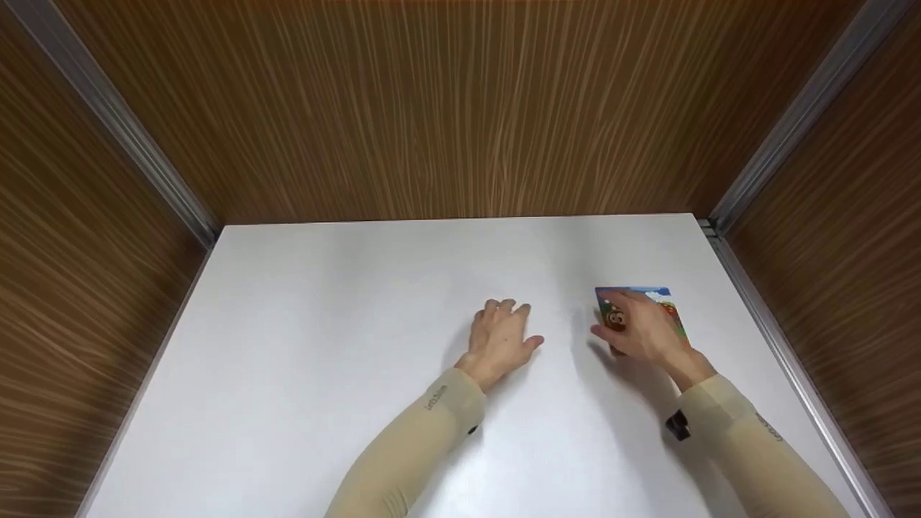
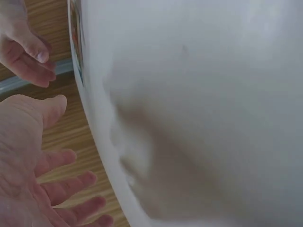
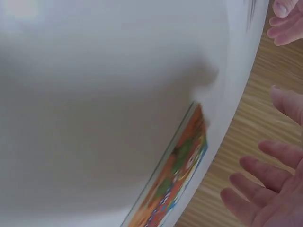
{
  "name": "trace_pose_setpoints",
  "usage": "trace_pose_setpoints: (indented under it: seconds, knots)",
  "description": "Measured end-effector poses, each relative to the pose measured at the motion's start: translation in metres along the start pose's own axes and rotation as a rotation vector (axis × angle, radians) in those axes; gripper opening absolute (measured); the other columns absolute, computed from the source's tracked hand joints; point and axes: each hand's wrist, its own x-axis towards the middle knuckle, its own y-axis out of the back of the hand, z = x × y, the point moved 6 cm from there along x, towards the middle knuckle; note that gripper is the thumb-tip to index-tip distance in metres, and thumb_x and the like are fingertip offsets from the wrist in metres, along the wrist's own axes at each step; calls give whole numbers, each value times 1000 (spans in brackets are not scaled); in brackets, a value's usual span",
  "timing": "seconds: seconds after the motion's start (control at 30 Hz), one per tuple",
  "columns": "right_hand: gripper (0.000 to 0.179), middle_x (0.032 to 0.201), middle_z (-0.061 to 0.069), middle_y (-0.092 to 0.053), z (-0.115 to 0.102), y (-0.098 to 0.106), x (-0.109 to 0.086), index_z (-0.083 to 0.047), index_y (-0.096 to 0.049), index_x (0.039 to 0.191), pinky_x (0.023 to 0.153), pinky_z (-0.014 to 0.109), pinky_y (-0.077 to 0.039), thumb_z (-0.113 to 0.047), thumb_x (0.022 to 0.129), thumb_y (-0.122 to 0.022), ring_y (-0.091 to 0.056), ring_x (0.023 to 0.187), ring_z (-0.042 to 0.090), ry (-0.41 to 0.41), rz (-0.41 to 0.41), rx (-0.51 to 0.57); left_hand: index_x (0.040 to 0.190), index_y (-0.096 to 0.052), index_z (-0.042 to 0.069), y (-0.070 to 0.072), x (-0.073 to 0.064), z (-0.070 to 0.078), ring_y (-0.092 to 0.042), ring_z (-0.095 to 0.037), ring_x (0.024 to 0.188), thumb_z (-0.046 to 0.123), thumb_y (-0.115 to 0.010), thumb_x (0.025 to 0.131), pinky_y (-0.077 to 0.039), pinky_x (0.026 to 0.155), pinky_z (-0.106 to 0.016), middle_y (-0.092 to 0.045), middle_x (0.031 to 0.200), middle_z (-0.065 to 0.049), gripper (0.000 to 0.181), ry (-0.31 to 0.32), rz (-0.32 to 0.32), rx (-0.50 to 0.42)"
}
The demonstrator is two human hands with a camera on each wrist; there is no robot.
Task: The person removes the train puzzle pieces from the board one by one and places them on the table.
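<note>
A flat, brightly printed cartoon picture piece (image 1: 615, 318), like a thin book or board, lies on the white table at the right. My right hand (image 1: 647, 331) hovers over it and covers much of its picture in the head view. In the right wrist view the fingers are spread and hold nothing, and the piece (image 3: 175, 175) shows its pale edge and orange, green and blue print. My left hand (image 1: 500, 342) is over the middle of the table, fingers extended and apart; the left wrist view shows its palm with nothing in it.
The white tabletop (image 1: 302, 360) is bounded by a wood-grain panel (image 1: 446, 115) at the back and others at the left and right. Metal rails (image 1: 791, 367) run along the side edges. Both forearms wear beige sleeves (image 1: 424, 439).
</note>
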Motion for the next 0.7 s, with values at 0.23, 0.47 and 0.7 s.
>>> trace_pose_setpoints:
  seconds: [0.23,0.47,0.7]
  knots:
    - [62,147,36,-69,19,3,-10,5,-67,148,110,71,-59,-25,98,-87,-69,133,57,-28,0,-16,155,-68,22,-11,13,39,-67,-25,139,53,-69,109,-61,113,-42,-71,154,-4,55,-56,-38,-5]
    - [67,153,36,-65,44,1,-21,4,-61,155,113,73,-55,-28,101,-83,-66,137,57,-106,-57,-36,156,-67,27,-26,26,68,-65,-19,143,54,-69,109,-59,117,-36,-69,158,1,54,-66,-82,-29]
    - [67,155,38,-62,64,4,-27,5,-58,156,117,76,-50,-25,102,-82,-61,141,61,-128,-68,-42,153,-69,28,-38,39,99,-65,-17,140,52,-68,110,-60,114,-33,-68,157,2,49,-129,-73,62]
